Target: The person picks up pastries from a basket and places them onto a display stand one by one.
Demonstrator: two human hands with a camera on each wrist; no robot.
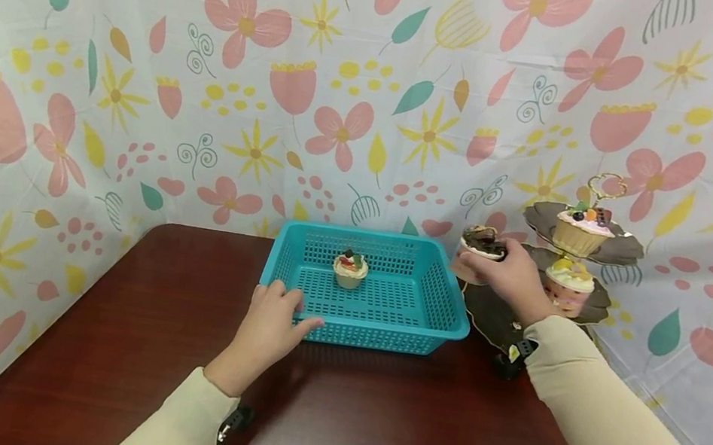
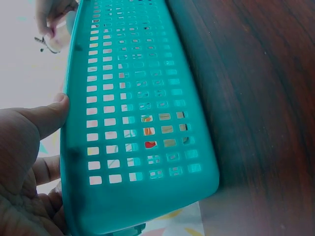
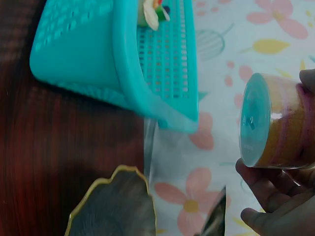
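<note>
Here, your left hand (image 1: 271,326) rests, thumb and fingers spread, on the rim of a turquoise perforated plastic basket (image 1: 374,337) holding a small cream-topped cupcake (image 1: 349,276); farther off, your right hand (image 1: 516,277) grips a clear-walled, chocolate-topped dessert cup (image 1: 464,265) near the basket's right rim, beside a dark, gold-edged tiered stand (image 1: 627,251).

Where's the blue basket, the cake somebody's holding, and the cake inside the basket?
Basket (image 1: 374,339): head view, on its front wall.
Held cake (image 3: 289,120): right wrist view, on its side.
Inside cake (image 1: 350,270): head view, on its creamy top.
</note>
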